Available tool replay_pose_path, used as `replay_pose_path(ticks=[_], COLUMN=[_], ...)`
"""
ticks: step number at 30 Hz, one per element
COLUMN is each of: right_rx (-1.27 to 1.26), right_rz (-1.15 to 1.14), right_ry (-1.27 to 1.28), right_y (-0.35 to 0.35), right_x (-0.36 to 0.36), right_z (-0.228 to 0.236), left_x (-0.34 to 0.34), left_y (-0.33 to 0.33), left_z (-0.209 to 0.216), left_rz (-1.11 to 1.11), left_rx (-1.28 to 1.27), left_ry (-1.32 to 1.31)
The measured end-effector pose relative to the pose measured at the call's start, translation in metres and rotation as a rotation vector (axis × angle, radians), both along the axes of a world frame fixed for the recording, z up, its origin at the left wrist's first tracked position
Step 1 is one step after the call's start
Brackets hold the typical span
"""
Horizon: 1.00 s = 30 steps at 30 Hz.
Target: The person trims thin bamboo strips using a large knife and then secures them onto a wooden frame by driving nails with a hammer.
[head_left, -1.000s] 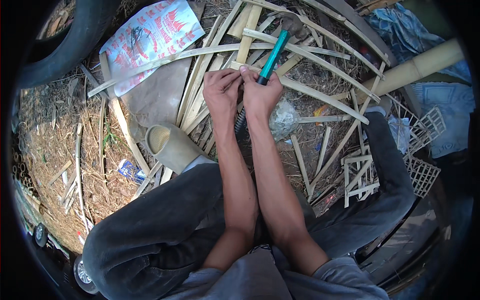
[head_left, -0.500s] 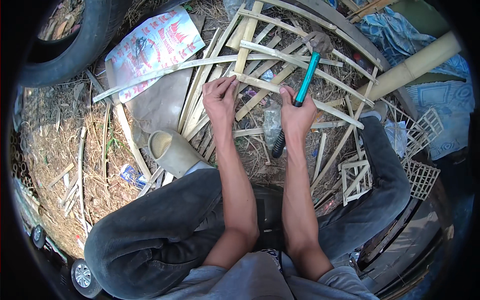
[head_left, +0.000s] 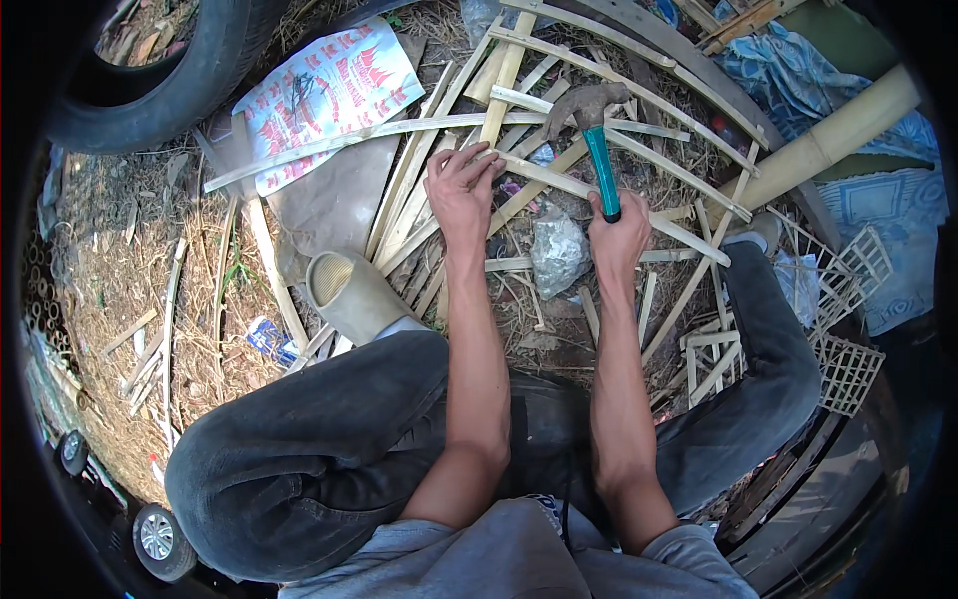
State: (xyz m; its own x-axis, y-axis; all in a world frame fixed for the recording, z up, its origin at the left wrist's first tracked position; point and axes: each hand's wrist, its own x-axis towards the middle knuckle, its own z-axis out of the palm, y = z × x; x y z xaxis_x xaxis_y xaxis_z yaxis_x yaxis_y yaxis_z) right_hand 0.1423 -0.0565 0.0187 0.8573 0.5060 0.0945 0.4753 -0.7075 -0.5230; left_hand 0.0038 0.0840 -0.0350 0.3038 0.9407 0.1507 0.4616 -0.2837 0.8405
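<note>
In my right hand (head_left: 619, 240) is a claw hammer (head_left: 599, 165) with a teal and black handle. Its grey-brown head points away from me, above the bamboo pieces. My left hand (head_left: 462, 200) pinches the left end of a pale bamboo strip (head_left: 554, 180), where it meets an upright bamboo slat (head_left: 507, 75). Whether a small nail is between the fingertips cannot be made out. The strip runs rightward past my right hand toward my right knee. More curved strips (head_left: 649, 90) cross the slats beyond, forming a loose frame on the ground.
A thick bamboo pole (head_left: 828, 135) lies at the right beside blue patterned cloth (head_left: 878, 235). Small bamboo lattices (head_left: 848, 374) rest by my right knee. At the far left are a tyre (head_left: 200, 90) and a printed white sack (head_left: 329, 95). A crumpled clear plastic bag (head_left: 559, 255) lies between my forearms.
My right hand has moved right and slightly down, and the hammer has swung from leaning right to leaning left, its head now more fully visible. My left hand stays at the strip's end.
</note>
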Motion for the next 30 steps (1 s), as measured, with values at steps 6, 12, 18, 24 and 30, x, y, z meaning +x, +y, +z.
replay_pose_path(ticks=[6,12,18,24,30], right_rx=[-0.055,-0.038,-0.079,-0.108,-0.102], right_rz=[0.034,-0.017,-0.026,-0.033,-0.086], right_ry=[0.042,0.081,-0.020,-0.008,0.015], right_y=[-0.004,-0.004,-0.007,-0.004,-0.002], right_x=[-0.001,0.001,0.005,0.000,0.000], right_z=[0.002,-0.003,-0.012,-0.007,-0.008], left_x=[-0.004,0.002,0.000,-0.012,-0.008], left_y=[-0.006,-0.004,0.000,0.001,-0.003], left_z=[0.001,-0.001,-0.004,-0.005,-0.006], left_rz=[0.034,0.059,0.015,0.004,0.058], left_rx=[-0.109,-0.106,-0.190,-0.233,-0.179], left_ry=[-0.061,-0.132,-0.194,-0.262,-0.143])
